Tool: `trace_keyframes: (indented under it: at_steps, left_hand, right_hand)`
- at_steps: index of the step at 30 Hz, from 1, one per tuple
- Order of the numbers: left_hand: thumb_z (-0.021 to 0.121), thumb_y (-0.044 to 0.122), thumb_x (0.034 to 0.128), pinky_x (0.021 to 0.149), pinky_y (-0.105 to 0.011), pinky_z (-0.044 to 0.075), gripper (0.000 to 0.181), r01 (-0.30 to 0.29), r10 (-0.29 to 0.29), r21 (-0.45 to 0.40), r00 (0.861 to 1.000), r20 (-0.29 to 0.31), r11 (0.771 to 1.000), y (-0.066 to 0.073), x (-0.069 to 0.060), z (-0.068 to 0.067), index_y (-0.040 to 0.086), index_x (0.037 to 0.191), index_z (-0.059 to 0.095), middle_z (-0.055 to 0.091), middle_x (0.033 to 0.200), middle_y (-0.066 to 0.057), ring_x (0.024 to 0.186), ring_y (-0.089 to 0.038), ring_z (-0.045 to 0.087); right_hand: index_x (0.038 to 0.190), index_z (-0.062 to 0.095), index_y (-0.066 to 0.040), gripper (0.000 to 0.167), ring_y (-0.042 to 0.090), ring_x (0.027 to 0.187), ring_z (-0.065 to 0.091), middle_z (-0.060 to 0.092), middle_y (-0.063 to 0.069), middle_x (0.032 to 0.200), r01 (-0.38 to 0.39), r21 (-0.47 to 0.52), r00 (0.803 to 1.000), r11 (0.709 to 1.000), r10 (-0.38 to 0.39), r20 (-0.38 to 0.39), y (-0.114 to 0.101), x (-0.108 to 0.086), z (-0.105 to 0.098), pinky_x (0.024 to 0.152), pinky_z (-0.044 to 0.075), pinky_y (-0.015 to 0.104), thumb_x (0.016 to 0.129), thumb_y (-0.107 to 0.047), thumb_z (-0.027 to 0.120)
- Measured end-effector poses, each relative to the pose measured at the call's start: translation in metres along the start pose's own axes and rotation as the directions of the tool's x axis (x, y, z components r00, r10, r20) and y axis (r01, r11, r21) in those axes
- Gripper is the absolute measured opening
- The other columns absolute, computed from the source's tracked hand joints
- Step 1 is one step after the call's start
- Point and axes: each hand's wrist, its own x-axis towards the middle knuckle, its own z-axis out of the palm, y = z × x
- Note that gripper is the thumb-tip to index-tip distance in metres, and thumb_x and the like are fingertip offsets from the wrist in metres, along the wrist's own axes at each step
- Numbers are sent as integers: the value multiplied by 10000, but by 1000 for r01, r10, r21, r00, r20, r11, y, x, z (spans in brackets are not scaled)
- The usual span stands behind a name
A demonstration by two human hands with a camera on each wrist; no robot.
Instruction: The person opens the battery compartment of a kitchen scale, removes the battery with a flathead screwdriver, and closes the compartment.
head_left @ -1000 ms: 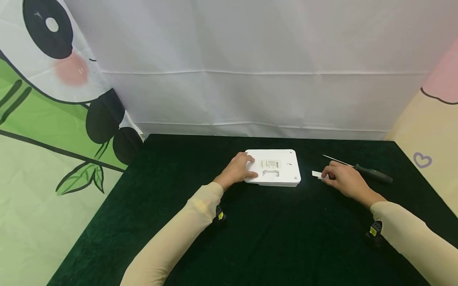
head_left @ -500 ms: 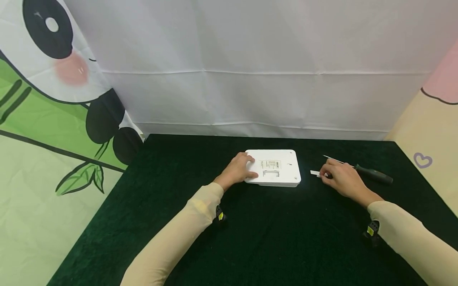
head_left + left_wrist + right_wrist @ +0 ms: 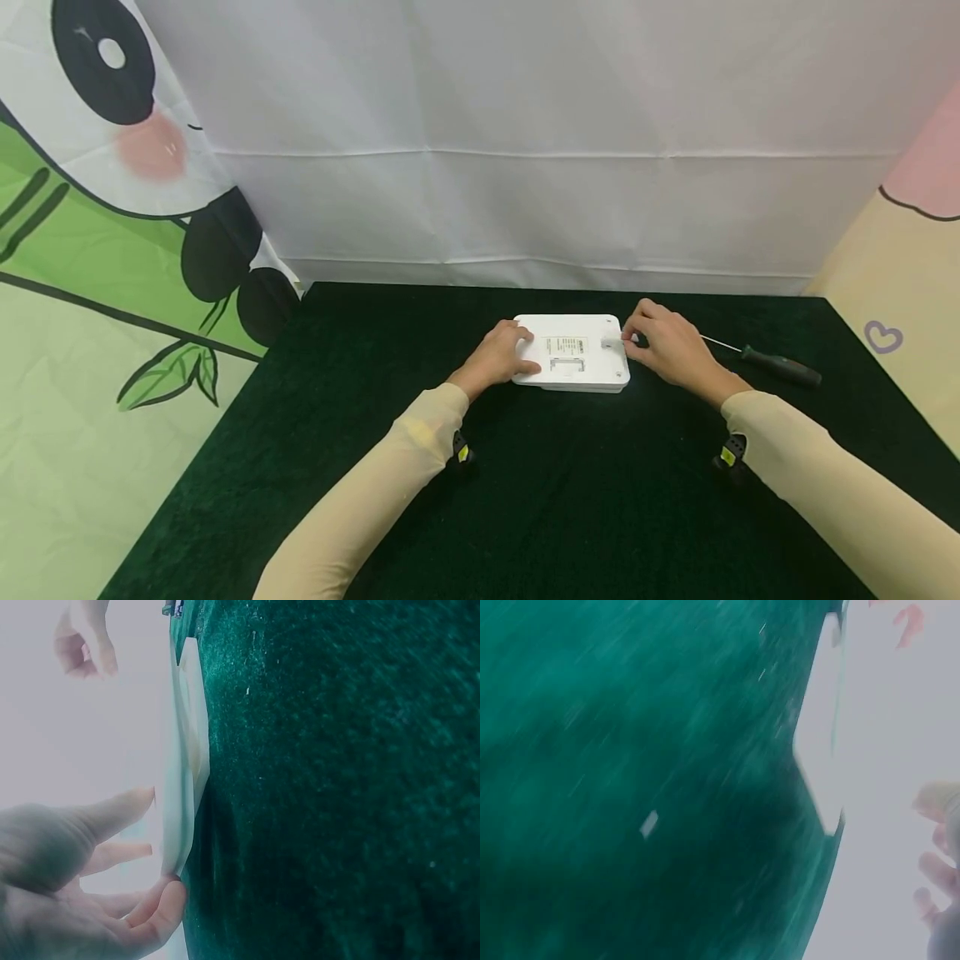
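Observation:
A flat white device (image 3: 577, 323) with rounded corners lies on the dark green cloth, a printed label and a small rectangular recess on its upturned face. My left hand (image 3: 498, 357) grips its left edge, thumb on the face. In the left wrist view, that hand's fingers (image 3: 161, 919) curl at the device's edge. My right hand (image 3: 670, 343) pinches a small white plastic piece (image 3: 611, 342), held over the device's right edge. Whether the piece touches the face I cannot tell. The right wrist view is washed out, with the right hand's fingers (image 3: 934, 874) at its edge.
A screwdriver (image 3: 780, 365) with a dark handle lies to the right, its shaft tip hidden behind my right hand. The green cloth (image 3: 570, 500) covers the table. A white curtain (image 3: 480, 208) hangs behind, and printed cloth (image 3: 165, 333) stands at the left.
My right hand has moved left and slightly away from me, carrying the small white piece from beside the screwdriver to over the device. The left hand and the device have stayed put.

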Motion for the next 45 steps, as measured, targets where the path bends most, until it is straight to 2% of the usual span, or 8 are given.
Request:
trace_keyframes:
  at_steps: [8, 16, 28, 40, 45]
  left_hand:
    - [752, 312, 869, 1165, -434, 294, 560, -22, 22, -1, 1000, 1, 1000, 1, 1, 1, 108, 1354, 559, 332, 1562, -97, 1432, -279, 324]
    - [750, 308, 872, 1161, -432, 302, 546, -32, 32, -9, 999, -2, 999, 1, 1, 1, 103, 1342, 563, 344, 1549, -109, 1421, -282, 342]
    - [753, 310, 868, 1160, -450, 299, 561, -2, 2, -22, 1000, -1, 1000, 0, 2, 2, 116, 1355, 553, 327, 1558, -96, 1429, -285, 328]
    - [750, 312, 871, 1154, -444, 313, 560, 4, -4, -26, 1000, 1, 1000, 0, 2, 0, 120, 1357, 550, 320, 1561, -96, 1431, -283, 330]
    - [748, 312, 872, 1157, -449, 306, 558, 7, -7, -26, 1000, 5, 1000, -1, 1, 1, 124, 1358, 548, 316, 1564, -93, 1435, -286, 324]
  right_hand:
    - [884, 700, -128, 58, 180, 719, 475, 556, 29, 941, 105, 11, 994, 994, -105, 17, -35, 16, 11, 651, 389, 309, 861, -171, 730]
    - [870, 689, -154, 58, 162, 752, 485, 579, 18, 968, 163, -4, 985, 987, -162, 62, -53, 14, 25, 686, 402, 313, 857, -193, 730]
    - [878, 673, -163, 67, 148, 768, 477, 563, 5, 959, 189, 3, 980, 982, -189, 61, -55, 9, 32, 693, 379, 310, 862, -203, 725]
    - [895, 678, -163, 81, 147, 787, 495, 571, 9, 978, 187, 10, 979, 982, -187, 75, -55, 11, 34, 711, 411, 324, 862, -215, 730]
    - [905, 701, -170, 88, 138, 776, 479, 558, -1, 946, 166, 31, 980, 986, -169, 104, -55, 11, 33, 706, 401, 312, 861, -236, 739]
